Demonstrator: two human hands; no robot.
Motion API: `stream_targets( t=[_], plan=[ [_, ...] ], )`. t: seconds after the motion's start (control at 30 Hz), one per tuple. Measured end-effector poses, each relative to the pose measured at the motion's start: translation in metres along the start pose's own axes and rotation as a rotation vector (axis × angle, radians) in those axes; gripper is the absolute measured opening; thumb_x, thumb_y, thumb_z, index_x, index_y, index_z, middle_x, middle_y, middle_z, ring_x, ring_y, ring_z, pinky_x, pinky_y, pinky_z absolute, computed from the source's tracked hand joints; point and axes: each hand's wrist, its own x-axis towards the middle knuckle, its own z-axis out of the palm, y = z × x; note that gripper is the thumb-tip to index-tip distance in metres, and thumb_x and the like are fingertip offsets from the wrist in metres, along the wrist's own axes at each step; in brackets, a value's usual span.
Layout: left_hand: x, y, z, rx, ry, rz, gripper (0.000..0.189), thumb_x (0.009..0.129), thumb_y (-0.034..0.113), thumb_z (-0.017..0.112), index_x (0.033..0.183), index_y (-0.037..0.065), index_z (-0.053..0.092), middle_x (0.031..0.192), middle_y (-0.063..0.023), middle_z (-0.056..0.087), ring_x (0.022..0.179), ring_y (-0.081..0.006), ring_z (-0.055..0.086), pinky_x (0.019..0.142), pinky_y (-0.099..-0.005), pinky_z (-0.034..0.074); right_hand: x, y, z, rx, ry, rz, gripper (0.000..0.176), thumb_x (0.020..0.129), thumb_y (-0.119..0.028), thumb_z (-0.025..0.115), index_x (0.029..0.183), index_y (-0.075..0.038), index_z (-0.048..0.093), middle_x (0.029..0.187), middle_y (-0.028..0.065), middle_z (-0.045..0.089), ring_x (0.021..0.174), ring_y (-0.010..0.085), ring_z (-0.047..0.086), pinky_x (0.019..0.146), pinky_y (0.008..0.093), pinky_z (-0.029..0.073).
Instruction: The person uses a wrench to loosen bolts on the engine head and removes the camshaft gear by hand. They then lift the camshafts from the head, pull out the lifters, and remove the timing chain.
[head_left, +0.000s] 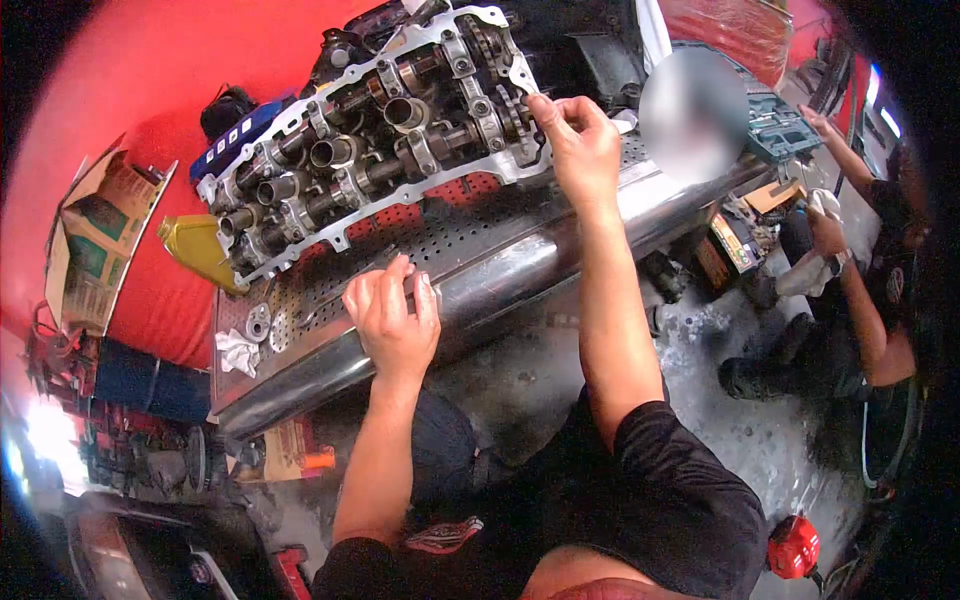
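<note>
A large metal cylinder head (pixel 365 150) lies on the perforated bench, its camshafts and round cylindrical cups facing up. My right hand (pixel 583 150) is closed at its right end, thumb and index finger pinched beside the camshaft sprocket (pixel 513 118). The thumb tip overlaps the edge of the head in this view; what the pinch holds is hidden. Lower down, over the front edge of the bench, my left hand (pixel 392 320) has its fingers curled toward the thumb. A small dark shape shows between those fingertips, and I cannot tell what it is.
The metal bench (pixel 490 272) has a rounded front edge. A yellow container (pixel 200 250) and crumpled white tissue (pixel 238 352) lie at its left. A teal tool case (pixel 780 125) is at the back right. Another person (pixel 870 290) crouches at right, holding a cloth (pixel 810 265).
</note>
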Motion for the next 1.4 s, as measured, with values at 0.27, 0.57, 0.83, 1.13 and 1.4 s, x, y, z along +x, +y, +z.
stream_targets(
  t=[0.27,0.57,0.83,1.13,1.4],
  plan=[
    [-0.002,0.0,0.002,0.027,-0.02,0.018,0.027,0.084,0.008,0.074,0.109,0.002,0.066,0.092,-0.0079,0.067,0.09,-0.0277,0.06,0.094,-0.0467,0.043,0.002,0.005,-0.006,0.021,-0.042,-0.14,0.028,0.088,-0.027,0.079,0.098,-0.002,0.074,0.099,0.0093,0.071,0.078,0.0148,0.066,0.072,0.0298,0.053],
    [-0.002,-0.001,0.002,0.092,-0.003,0.057,0.025,0.084,0.016,0.072,0.106,0.005,0.066,0.092,-0.0086,0.066,0.091,-0.0288,0.061,0.093,-0.0484,0.042,0.0,0.025,-0.005,0.188,-0.117,-0.161,0.03,0.089,-0.025,0.077,0.11,-0.004,0.073,0.11,0.0054,0.069,0.099,0.0149,0.065,0.086,0.0307,0.052],
    [-0.002,-0.009,-0.033,-0.01,0.164,0.002,0.028,0.078,0.012,0.076,0.104,0.008,0.066,0.092,-0.008,0.063,0.092,-0.0287,0.06,0.094,-0.0468,0.041,0.006,0.017,0.0,0.103,0.053,-0.316,0.031,0.092,-0.029,0.076,0.102,0.0,0.075,0.092,0.004,0.074,0.08,0.0094,0.064,0.076,0.0235,0.05],
    [-0.01,-0.138,-0.133,0.146,-0.203,-0.268,0.031,0.084,0.012,0.072,0.114,0.007,0.072,0.104,-0.0146,0.071,0.103,-0.0331,0.062,0.094,-0.0446,0.049,0.01,0.01,0.002,-0.373,0.14,-0.206,0.043,0.092,-0.042,0.075,0.094,0.001,0.076,0.082,0.0093,0.072,0.077,0.0142,0.062,0.075,0.0295,0.05],
    [0.01,-0.135,-0.103,0.092,-0.674,-0.131,0.033,0.089,0.013,0.067,0.121,0.003,0.069,0.122,-0.0166,0.068,0.116,-0.035,0.059,0.103,-0.0421,0.046,0.004,0.025,-0.001,0.039,0.015,-0.262,0.032,0.092,-0.029,0.075,0.108,-0.002,0.072,0.1,0.0081,0.072,0.095,0.0168,0.067,0.088,0.0292,0.051]
  ],
)
